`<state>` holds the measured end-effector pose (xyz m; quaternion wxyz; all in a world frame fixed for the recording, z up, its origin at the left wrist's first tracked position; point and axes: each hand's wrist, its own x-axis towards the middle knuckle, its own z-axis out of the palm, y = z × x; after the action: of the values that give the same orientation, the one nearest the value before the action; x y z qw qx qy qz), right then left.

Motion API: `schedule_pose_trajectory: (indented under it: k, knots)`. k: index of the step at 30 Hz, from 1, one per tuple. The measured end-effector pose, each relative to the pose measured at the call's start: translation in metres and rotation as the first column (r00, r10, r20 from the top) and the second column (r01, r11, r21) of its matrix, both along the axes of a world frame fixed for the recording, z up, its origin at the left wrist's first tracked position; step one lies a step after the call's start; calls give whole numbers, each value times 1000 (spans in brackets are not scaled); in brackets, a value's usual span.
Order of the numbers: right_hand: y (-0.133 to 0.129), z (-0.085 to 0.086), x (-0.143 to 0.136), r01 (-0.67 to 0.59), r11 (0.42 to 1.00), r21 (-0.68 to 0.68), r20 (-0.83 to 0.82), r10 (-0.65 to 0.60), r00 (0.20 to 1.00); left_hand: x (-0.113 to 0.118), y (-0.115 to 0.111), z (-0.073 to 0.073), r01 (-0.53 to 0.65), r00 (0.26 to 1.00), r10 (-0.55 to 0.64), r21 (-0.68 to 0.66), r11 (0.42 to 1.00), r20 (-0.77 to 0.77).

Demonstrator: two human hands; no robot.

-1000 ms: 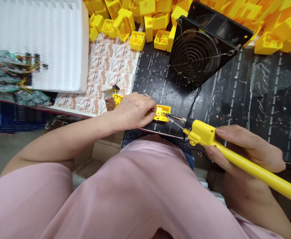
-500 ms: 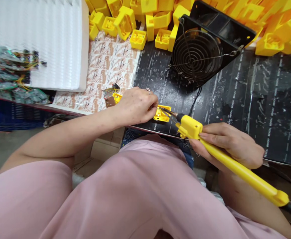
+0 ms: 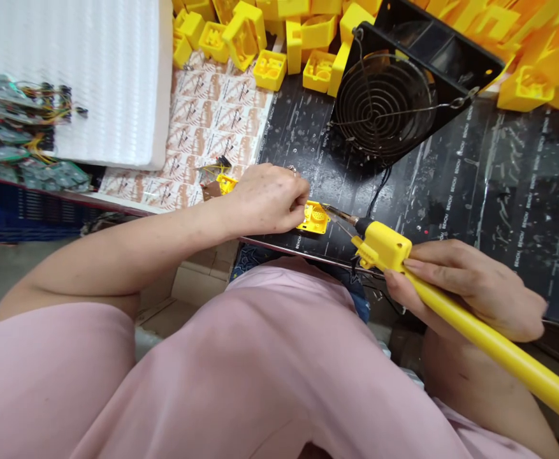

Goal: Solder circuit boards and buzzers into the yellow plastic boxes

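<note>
My right hand point(image 3: 475, 284) is wrapped round a yellow soldering iron point(image 3: 451, 312), with its dark tip pointing left. That tip is at the right edge of a small yellow plastic casing point(image 3: 315, 218) lying on the black worktop. At the casing's left end is my left hand point(image 3: 274, 199), fingers curled down and closed. Whatever those fingertips pinch is hidden behind the knuckles. Just left of this hand lie another yellow part point(image 3: 226, 184) and a brown piece point(image 3: 211, 191), partly covered by the wrist, with a black connector on thin wires point(image 3: 222, 164) behind them.
A black fan with a wire guard point(image 3: 379, 108) stands at the back. Yellow casings point(image 3: 269, 70) are heaped along the far side. At left, green circuit boards with wires point(image 3: 16, 137) lie by a white foam sheet point(image 3: 111, 76). A black cable point(image 3: 377, 194) crosses the worktop.
My right hand has drawn the soldering iron back to the right, moving its tip from inside the casing to its right edge. My left hand stays almost in place.
</note>
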<state>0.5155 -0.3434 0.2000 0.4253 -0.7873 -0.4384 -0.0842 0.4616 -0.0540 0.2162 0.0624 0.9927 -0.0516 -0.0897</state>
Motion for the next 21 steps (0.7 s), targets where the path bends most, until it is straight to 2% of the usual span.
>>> schedule_pose_trajectory:
  k: [3,6,12,17,21]
  knots:
    - [5,3,-1,-80,997,-7,176,80,981,0,1,0,4,1000,-4,-7,1000,8]
    - [6,3,1,-72,997,-19,183,75,980,-1,1,-1,10,1000,-10,-5,1000,17]
    - [12,5,3,-142,990,6,182,139,974,-4,1,-9,33,997,-33,2,999,71]
    - [12,0,-3,-32,999,-30,250,39,967,-6,3,-12,54,994,-50,-30,998,98]
    - [3,-10,-4,29,999,31,200,-35,979,-9,16,-5,97,995,-91,-137,986,46]
